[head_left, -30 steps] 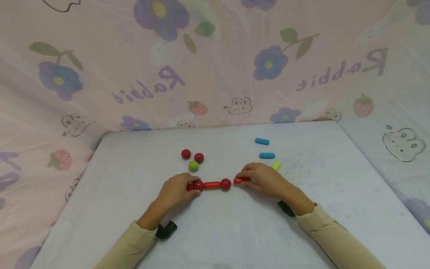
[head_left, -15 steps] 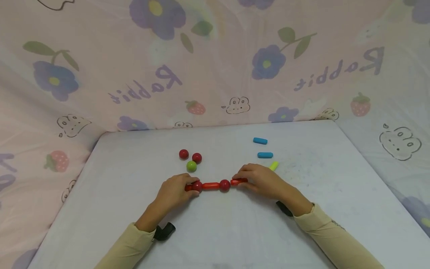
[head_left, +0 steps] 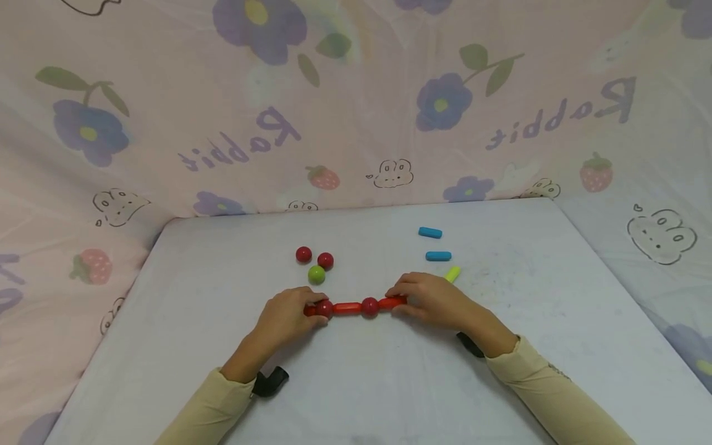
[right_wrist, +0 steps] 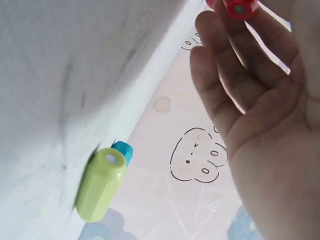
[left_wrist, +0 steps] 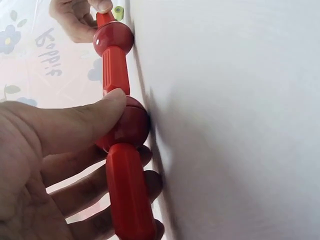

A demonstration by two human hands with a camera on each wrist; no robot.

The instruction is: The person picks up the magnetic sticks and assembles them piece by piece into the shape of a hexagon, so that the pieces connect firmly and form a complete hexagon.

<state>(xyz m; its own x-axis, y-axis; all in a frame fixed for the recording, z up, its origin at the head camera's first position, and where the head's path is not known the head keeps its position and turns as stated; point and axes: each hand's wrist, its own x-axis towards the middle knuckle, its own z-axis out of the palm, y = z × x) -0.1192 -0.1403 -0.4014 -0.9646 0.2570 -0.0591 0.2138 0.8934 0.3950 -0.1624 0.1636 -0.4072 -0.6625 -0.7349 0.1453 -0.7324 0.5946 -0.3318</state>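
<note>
A chain of red rods and dark red balls runs left to right across the white table. My left hand (head_left: 289, 314) pinches its left ball (left_wrist: 132, 127) between thumb and fingers; a ridged rod (left_wrist: 130, 192) sticks out of that ball along the palm. The middle rod (head_left: 347, 308) joins this ball to a second ball (head_left: 369, 306). At the right end my right hand (head_left: 436, 300) pinches another red rod (head_left: 391, 303), whose tip meets the second ball. In the right wrist view that rod's end (right_wrist: 240, 9) shows a round grey spot.
Behind my left hand lie two red balls (head_left: 303, 254) (head_left: 325, 260) and a green ball (head_left: 316, 275). Two blue rods (head_left: 430, 232) (head_left: 438, 256) and a yellow-green rod (right_wrist: 102, 185) lie beyond my right hand. A printed cloth (head_left: 356, 111) rises behind the table.
The right hand's rod has moved left, closing the small gap to the second ball. My left hand keeps its hold on the left ball.
</note>
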